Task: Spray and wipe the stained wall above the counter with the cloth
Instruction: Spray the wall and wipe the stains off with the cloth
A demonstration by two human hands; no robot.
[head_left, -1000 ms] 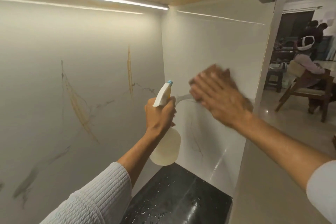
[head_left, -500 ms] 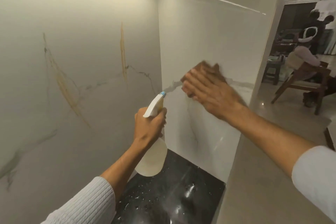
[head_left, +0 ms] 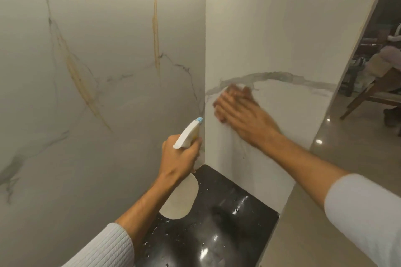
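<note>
My left hand (head_left: 181, 159) grips a white spray bottle (head_left: 187, 135) by its neck, with the blue nozzle aimed toward the wall corner. The bottle's round body (head_left: 180, 200) hangs below my wrist over the counter. My right hand (head_left: 240, 115) lies flat with straight fingers on the white side wall (head_left: 271, 45), pressing a brown cloth (head_left: 247, 91) against it. Only a blurred edge of the cloth shows past my fingers. The back wall (head_left: 112, 158) carries two yellowish streaks (head_left: 76, 76) (head_left: 155, 34) and grey marks.
A black counter (head_left: 219, 227) speckled with droplets sits in the corner below both hands. A grey vein (head_left: 282, 77) runs across the side wall. Beyond the wall's right edge is a shiny floor (head_left: 351, 141), where a person (head_left: 386, 56) sits on a wooden chair.
My right hand with the cloth has slid down and left along the side wall toward the corner. My left hand has lowered the spray bottle. The view has tilted downward.
</note>
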